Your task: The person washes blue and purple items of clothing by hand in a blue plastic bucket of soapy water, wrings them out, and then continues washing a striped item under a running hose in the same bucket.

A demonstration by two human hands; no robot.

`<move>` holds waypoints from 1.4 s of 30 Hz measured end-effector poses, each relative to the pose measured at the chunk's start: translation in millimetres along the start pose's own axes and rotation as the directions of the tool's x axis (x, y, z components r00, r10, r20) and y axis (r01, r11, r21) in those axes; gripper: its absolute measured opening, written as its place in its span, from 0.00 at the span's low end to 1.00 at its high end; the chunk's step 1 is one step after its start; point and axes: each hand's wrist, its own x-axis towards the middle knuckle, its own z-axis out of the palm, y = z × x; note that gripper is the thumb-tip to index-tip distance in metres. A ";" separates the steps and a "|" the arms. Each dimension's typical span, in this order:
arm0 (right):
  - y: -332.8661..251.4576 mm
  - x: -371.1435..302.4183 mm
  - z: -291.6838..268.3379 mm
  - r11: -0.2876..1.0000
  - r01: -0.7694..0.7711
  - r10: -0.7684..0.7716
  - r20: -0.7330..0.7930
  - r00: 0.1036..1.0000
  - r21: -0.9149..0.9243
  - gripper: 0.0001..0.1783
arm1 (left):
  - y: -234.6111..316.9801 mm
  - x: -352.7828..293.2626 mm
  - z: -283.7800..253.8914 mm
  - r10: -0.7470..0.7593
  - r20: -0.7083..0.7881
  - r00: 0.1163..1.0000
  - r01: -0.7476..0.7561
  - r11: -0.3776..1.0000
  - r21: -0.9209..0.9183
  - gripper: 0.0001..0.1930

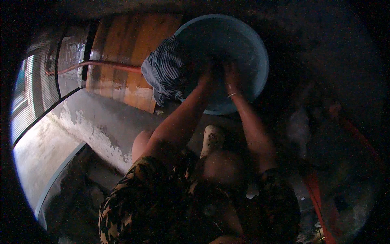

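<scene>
Both my arms reach down into a large round blue-grey basin [252, 44]. Inside it are my left hand [207, 75] and my right hand [232, 77], side by side with a narrow gap. A dark patch lies between and just beyond them, too dim to make out. Shadow hides the left fingers; those of the right are blurred, so what either holds cannot be told. A thin bracelet [232, 94] circles my right wrist. Over the basin's left rim hangs a striped grey and dark cloth [164, 69], nearest my left hand but apart from it.
An orange-brown wooden panel [122, 44] stands left of the basin, with a red hose [101, 64] running across it. A low ledge with peeling paint [93, 130] is at the left. My pale patterned shoe [212, 138] is below the basin. A red strip [315, 195] lies at lower right.
</scene>
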 end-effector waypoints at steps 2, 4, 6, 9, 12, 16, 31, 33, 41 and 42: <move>-12.7 6.3 -13.0 0.990 -0.044 0.028 0.122 0.992 0.132 0.18 | -0.7 4.9 -10.3 -0.062 0.012 0.998 0.062 0.997 0.044 0.21; -76.6 6.4 -46.7 0.798 -0.322 0.128 0.379 0.917 0.510 0.16 | 10.9 9.4 -39.5 -0.100 -0.010 0.995 0.100 0.993 0.057 0.20; -132.9 -5.0 -105.3 0.744 -0.257 0.051 0.332 0.942 0.617 0.15 | 12.6 10.6 -40.0 -0.139 0.033 0.990 0.137 0.989 0.060 0.20; -181.6 -27.5 -153.5 0.906 -0.014 -0.152 0.355 0.923 0.423 0.19 | 8.8 6.6 -41.1 -0.185 0.089 0.979 0.181 0.982 0.049 0.20; -118.5 1.0 -104.9 0.759 -0.250 0.263 0.067 0.962 0.601 0.14 | -4.0 0.1 1.2 -0.238 0.166 0.957 0.234 0.971 0.042 0.19; -78.4 47.0 -91.5 0.655 -0.605 0.285 0.594 0.752 0.452 0.15 | -4.5 0.3 -0.3 -0.261 0.170 0.950 0.256 0.965 0.052 0.19; -38.0 29.7 -17.9 0.958 -0.211 0.167 0.221 0.961 0.193 0.14 | -8.9 14.3 -37.6 0.097 0.103 0.990 -0.093 0.995 -0.044 0.24; -61.9 11.9 -37.0 0.886 -0.281 0.172 0.302 0.938 0.368 0.13 | -7.5 11.6 -32.2 -0.014 0.108 0.994 0.016 1.000 -0.016 0.24; -153.9 -22.7 -106.1 0.850 -0.151 -0.099 0.435 0.895 0.505 0.22 | 25.0 -6.4 -33.6 -0.197 0.194 0.961 0.166 0.972 0.167 0.24; -120.6 -7.5 -76.1 0.853 -0.156 -0.027 0.340 0.940 0.497 0.20 | 27.8 -9.4 -30.9 -0.216 0.206 0.954 0.177 0.965 0.192 0.25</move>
